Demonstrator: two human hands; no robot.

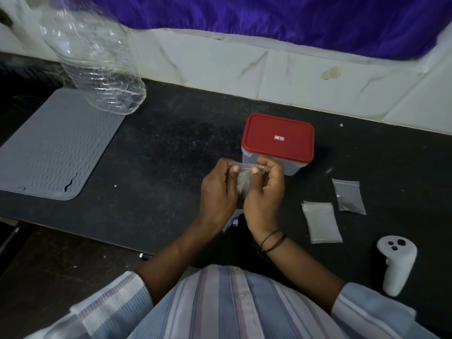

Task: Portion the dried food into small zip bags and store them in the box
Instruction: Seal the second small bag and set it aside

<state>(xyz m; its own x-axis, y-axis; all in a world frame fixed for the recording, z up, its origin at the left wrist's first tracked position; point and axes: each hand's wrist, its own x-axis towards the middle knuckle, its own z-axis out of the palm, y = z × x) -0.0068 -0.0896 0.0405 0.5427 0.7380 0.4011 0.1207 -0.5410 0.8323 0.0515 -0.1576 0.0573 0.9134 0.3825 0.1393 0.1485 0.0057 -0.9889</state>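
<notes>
Just in front of the box [278, 143] on the desk [171, 148], your left hand [218, 189] and right hand [264, 189] pinch the top of a zip bag [241, 184], two more bags [321, 221] lying right of the box

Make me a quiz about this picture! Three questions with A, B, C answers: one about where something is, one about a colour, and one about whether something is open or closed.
1. Where does the white controller lie?
A. On the grey mat
B. On the dark counter, near the person's right arm
C. On top of the box

2. What colour is the box lid?
A. Red
B. Green
C. Yellow

3. Is the box open or closed?
A. Open, lid beside it
B. Closed, lid on top
C. Open, lid in a hand

Answers:
1. B: the controller rests on the counter, far from the grey mat.
2. A: the lid is plainly red.
3. B: the lid sits flat on the box, while the left hand and right hand pinch a small zip bag.
</notes>
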